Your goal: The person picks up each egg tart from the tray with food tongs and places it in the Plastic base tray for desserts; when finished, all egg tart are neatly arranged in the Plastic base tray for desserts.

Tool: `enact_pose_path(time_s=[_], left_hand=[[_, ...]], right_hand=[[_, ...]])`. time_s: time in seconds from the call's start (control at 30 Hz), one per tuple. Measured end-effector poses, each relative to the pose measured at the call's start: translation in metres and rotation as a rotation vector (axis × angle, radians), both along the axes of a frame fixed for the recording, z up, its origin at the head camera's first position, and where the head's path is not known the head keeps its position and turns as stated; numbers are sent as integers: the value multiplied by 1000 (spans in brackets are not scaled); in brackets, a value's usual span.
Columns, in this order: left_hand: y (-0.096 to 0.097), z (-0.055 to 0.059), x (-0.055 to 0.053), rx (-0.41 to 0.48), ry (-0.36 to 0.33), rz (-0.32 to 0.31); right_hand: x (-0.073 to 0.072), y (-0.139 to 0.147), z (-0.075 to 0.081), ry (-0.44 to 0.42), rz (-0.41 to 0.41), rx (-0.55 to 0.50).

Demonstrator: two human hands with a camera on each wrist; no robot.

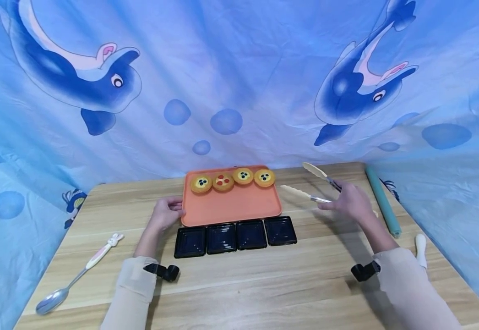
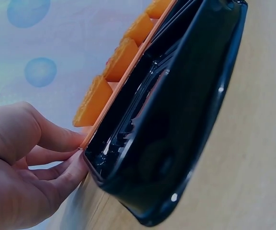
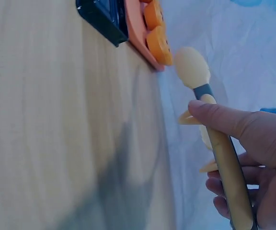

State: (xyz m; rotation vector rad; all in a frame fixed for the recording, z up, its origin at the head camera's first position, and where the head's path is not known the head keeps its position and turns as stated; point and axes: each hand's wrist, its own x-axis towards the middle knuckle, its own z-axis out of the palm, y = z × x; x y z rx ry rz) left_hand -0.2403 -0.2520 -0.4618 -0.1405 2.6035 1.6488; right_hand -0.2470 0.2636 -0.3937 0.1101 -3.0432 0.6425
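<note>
An orange tray (image 1: pixel 231 207) lies toward the back of the table with a row of several egg tarts, among them a red-topped tart (image 1: pixel 223 182) and a dark-dotted tart (image 1: pixel 264 178). My left hand (image 1: pixel 167 213) pinches the tray's left edge between thumb and fingers, as the left wrist view shows. In my right hand (image 1: pixel 350 201) is a pair of tongs (image 1: pixel 314 170) with cream tips, held spread apart to the right of the tray. Nothing is between the tips. Several black square dishes, one the rightmost dish (image 1: pixel 280 230), stand in a row along the tray's front edge.
A spoon with a rabbit-topped handle (image 1: pixel 98 256) lies at the left. Along the right edge are a green roll (image 1: pixel 383 201) and a white-handled tool (image 1: pixel 421 250), partly hidden by the right sleeve. A blue dolphin curtain (image 1: pixel 239 82) hangs behind the table.
</note>
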Motion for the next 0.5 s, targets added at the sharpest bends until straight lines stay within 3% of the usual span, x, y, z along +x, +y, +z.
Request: enact_pose_path(time_s=[0.27, 0.5], left_hand=[[0, -2, 0, 9, -7, 20], [1, -2, 0, 23, -11, 29]], right_hand=[[-25, -22, 15, -23, 124, 38], [-50, -40, 5, -37, 195, 27]])
